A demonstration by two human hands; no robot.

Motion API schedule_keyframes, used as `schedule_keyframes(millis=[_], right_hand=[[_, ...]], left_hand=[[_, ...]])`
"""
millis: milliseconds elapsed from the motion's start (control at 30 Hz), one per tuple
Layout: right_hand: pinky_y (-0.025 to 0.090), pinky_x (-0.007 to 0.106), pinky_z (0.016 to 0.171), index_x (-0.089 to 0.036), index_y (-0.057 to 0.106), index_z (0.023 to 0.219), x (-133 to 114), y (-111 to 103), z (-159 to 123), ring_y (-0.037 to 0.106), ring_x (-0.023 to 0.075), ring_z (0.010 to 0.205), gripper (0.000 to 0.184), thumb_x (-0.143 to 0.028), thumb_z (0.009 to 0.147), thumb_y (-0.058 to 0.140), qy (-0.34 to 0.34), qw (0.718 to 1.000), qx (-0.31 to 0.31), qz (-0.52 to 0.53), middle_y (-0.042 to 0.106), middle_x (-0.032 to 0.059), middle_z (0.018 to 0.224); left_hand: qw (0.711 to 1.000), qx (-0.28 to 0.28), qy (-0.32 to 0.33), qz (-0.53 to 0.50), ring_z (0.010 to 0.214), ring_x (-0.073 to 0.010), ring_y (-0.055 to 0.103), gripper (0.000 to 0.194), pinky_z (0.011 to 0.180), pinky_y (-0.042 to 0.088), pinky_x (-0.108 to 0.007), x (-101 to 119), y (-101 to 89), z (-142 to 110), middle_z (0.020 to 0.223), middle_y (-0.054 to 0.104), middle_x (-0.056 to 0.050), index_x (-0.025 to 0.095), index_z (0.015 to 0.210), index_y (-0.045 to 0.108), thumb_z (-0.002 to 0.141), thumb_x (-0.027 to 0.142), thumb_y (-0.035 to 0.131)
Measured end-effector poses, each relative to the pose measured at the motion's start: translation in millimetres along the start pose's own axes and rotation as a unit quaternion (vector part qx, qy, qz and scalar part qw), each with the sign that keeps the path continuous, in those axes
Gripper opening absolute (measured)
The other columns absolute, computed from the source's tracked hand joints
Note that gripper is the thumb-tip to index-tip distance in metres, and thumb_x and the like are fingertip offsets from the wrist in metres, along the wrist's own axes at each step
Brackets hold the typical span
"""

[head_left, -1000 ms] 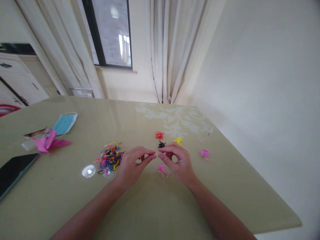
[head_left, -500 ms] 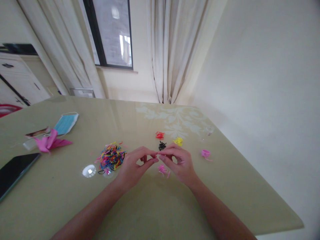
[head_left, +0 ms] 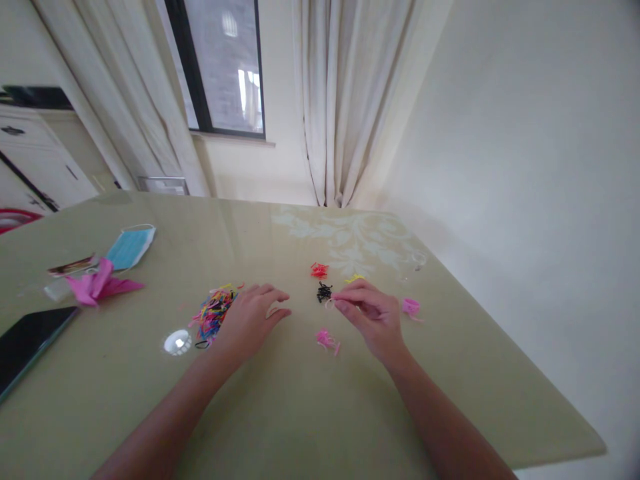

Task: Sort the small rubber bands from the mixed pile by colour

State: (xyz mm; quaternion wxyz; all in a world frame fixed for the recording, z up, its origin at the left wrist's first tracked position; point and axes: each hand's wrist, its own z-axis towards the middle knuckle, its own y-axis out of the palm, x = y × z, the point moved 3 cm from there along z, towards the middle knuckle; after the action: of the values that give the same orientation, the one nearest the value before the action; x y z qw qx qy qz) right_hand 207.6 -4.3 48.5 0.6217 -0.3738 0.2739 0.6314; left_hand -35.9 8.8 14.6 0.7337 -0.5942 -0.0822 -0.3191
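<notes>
My right hand (head_left: 373, 317) pinches a small pale rubber band (head_left: 329, 304) between thumb and forefinger, above the table. Thumb and fingers apart, my left hand (head_left: 255, 317) holds nothing and partly covers a mixed pile of coloured rubber bands (head_left: 213, 317). Small single-colour heaps lie between and beyond the hands: black bands (head_left: 324, 292), red bands (head_left: 319, 271) and pink bands (head_left: 327, 341). Yellow bands (head_left: 355, 278) are partly hidden behind my right hand. To the right of that hand sits a pink ring-like piece (head_left: 411, 307) with a loose tail.
On the left lie a dark phone (head_left: 30, 343), a pink folded paper bird (head_left: 101, 287) and a blue face mask (head_left: 131, 248). A clear shiny dome (head_left: 178, 342) rests beside the mixed pile. The table's right edge (head_left: 500, 340) runs close to the wall.
My hands, fingertips together before, have separated. The left has let go and moved left toward the mixed pile with its fingers opening; the right has shifted slightly right with the pale band.
</notes>
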Motion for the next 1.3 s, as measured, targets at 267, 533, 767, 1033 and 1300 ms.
schedule_keyframes(millis=[267,533,767,1033,1300], right_hand=[[0.050,0.030,0.060,-0.027,0.086,0.097,-3,-13,8,0.064,0.0163,0.072,0.013,-0.037,0.091,0.080,0.010,0.998,-0.061,-0.016,0.074,0.0058,0.084],[0.046,0.024,0.059,-0.023,0.086,0.094,17,-6,3,0.061,0.0122,0.063,0.017,-0.036,0.095,0.076,0.047,0.945,-0.272,-0.177,0.075,0.0040,0.082],[0.049,0.024,0.064,-0.024,0.086,0.094,31,6,-6,0.068,0.0143,0.069,0.013,-0.026,0.096,0.074,0.033,0.916,-0.327,-0.232,0.075,0.0036,0.082],[0.047,0.023,0.062,-0.025,0.086,0.093,31,3,-6,0.066,0.0132,0.065,0.013,-0.022,0.095,0.074,0.022,0.906,-0.328,-0.268,0.073,0.0026,0.080],[0.045,0.024,0.057,-0.020,0.082,0.100,15,8,-6,0.056,0.0109,0.059,0.015,-0.033,0.093,0.077,0.034,0.964,-0.195,-0.176,0.070,0.0024,0.081]], left_hand=[[0.993,-0.075,-0.025,0.092,0.100,-0.0314,0.071,0.019,0.094,0.047,-0.044,-22,8.1,1,0.103,0.078,-0.009,0.023,0.094,0.081,0.093,0.028,0.063],[0.998,-0.041,-0.022,0.050,0.093,-0.0301,0.069,0.018,0.086,0.048,-0.042,-18,6.3,3,0.091,0.077,-0.009,0.021,0.084,0.074,0.092,0.020,0.058],[0.947,-0.014,-0.077,-0.312,0.079,-0.0206,0.072,0.026,0.073,0.056,-0.032,-9,10.9,6,0.083,0.078,-0.005,0.019,0.097,0.073,0.090,0.043,0.068],[0.866,-0.038,-0.132,-0.481,0.086,-0.0192,0.075,0.038,0.089,0.062,-0.036,3,9.2,3,0.091,0.081,-0.006,0.018,0.101,0.078,0.080,0.048,0.082],[0.853,-0.019,-0.104,-0.512,0.079,-0.0165,0.074,0.027,0.077,0.061,-0.029,21,7.7,-3,0.087,0.080,-0.004,0.019,0.090,0.079,0.079,0.042,0.087]])
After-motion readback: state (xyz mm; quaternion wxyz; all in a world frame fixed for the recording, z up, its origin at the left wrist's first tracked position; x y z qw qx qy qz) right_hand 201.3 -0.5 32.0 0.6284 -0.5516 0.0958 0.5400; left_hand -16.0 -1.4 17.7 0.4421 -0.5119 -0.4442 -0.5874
